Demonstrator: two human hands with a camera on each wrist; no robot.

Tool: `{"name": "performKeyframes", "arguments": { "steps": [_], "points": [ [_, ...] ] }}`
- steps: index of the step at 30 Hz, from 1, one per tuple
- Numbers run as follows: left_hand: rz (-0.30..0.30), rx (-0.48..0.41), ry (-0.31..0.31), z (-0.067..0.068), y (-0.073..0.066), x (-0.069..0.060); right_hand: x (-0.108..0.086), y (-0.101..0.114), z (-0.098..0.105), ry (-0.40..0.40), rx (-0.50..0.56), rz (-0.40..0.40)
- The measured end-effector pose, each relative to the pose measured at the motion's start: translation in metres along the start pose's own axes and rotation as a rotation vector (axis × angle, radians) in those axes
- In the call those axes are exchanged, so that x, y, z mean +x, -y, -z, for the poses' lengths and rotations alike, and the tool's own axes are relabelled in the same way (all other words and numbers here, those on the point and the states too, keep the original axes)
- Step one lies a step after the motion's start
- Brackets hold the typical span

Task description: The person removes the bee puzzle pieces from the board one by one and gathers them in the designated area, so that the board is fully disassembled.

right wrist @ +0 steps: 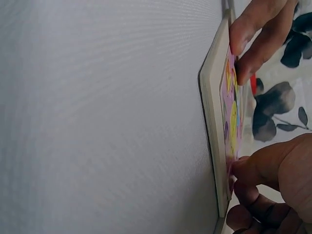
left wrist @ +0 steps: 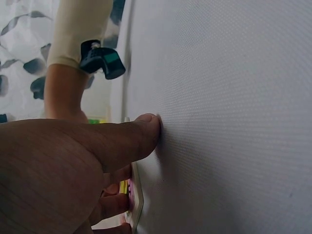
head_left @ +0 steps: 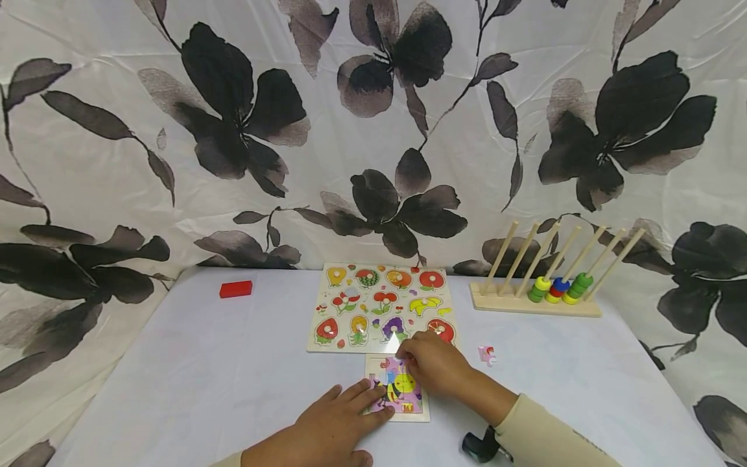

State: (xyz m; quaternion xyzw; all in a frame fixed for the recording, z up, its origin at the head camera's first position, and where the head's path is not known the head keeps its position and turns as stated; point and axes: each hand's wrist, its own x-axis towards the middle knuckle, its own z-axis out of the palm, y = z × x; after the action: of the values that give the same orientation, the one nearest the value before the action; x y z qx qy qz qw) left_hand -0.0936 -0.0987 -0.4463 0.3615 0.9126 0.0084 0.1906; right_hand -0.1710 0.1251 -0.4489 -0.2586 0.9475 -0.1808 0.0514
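While right fingers (head_left: 410, 349) seemingly pinch piece (right wrist: 231, 182), left fingers (head_left: 363, 396) spread; puzzle bee (head_left: 403, 384) crosswise, rightward.

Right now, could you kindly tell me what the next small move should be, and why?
I'd probably press gently with the right hand at the upper-right corner of the bee puzzle: that hand touches it there, while the left hand rests across the puzzle's left side, which may steady it. The loose pink piece, lying apart to the right, can likely wait.
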Motion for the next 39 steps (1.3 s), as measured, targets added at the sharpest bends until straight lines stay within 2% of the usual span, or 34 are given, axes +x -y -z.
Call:
{"name": "performKeyframes", "arguments": {
  "steps": [9,23,31,39],
  "points": [
    [0.009,-0.021,0.01,0.0002,0.0003,0.0009,0.0028,-0.0001,-0.0005,0.023,0.034,-0.015],
    [0.003,-0.022,0.006,0.0003,0.0007,-0.0002,0.0029,0.0018,-0.0008,0.046,0.014,-0.042],
    [0.007,-0.022,0.011,0.0006,0.0009,0.0001,0.0006,0.0031,-0.0007,0.018,-0.003,-0.016],
    [0.002,-0.016,0.005,0.0003,0.0014,-0.0001,0.0,0.0034,-0.001,-0.025,0.031,0.028]
  ]
}}
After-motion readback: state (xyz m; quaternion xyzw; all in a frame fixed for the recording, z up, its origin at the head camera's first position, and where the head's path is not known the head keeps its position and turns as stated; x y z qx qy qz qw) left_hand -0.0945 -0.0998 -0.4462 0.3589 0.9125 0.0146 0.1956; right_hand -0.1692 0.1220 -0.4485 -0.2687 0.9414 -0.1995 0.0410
